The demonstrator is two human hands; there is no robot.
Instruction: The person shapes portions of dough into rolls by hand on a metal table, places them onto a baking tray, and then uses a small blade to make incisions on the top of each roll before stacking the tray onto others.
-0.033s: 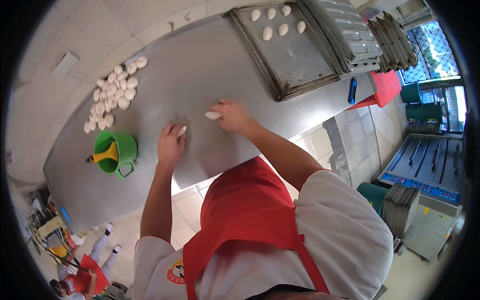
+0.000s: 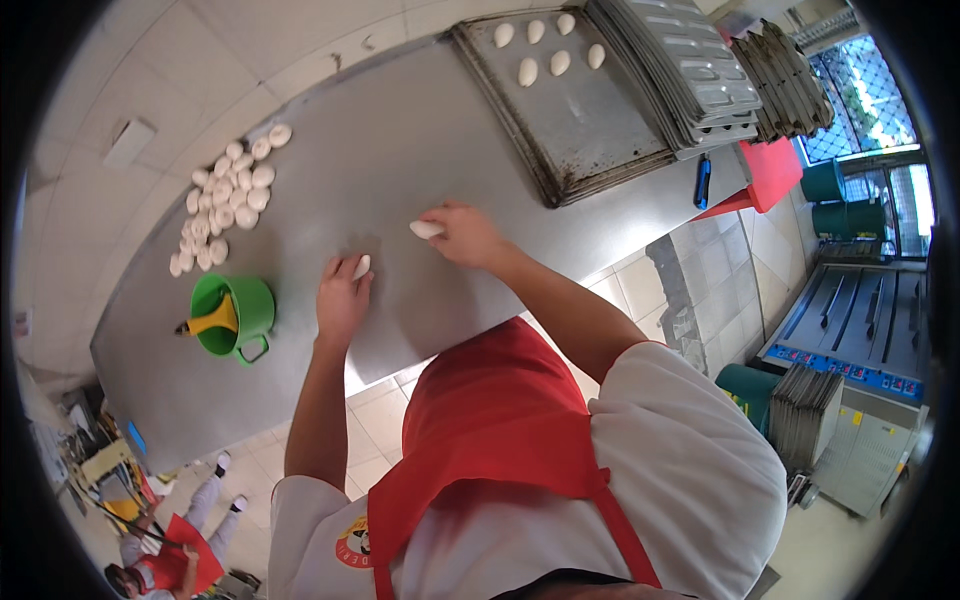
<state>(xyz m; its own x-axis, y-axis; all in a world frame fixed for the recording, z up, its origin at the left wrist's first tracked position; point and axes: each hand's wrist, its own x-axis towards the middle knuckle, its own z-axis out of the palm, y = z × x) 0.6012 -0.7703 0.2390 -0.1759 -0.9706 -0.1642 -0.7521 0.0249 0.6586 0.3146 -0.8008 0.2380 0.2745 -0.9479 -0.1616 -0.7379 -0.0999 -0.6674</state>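
Both hands rest at the steel table, each curled over a small white dough piece. My right hand (image 2: pixel 466 233) closes on one dough piece (image 2: pixel 427 229), whose pointed end sticks out to the left. My left hand (image 2: pixel 342 297) is bent round another dough piece (image 2: pixel 362 267); only a bit of it shows beside the fingers. A cluster of dough balls (image 2: pixel 225 195) lies at the far left. Several shaped dough pieces (image 2: pixel 560 63) sit in two rows on a worn metal baking tray (image 2: pixel 600 135) at the far right.
A green mug (image 2: pixel 262 305) with a yellow-handled brush (image 2: pixel 217 318) stands left of my left hand. Stacked metal trays (image 2: pixel 690 75) stand at the far right, near a blue cutter (image 2: pixel 703 182). Beyond the table's left end, a person in a red apron (image 2: pixel 195 555) is on the floor area.
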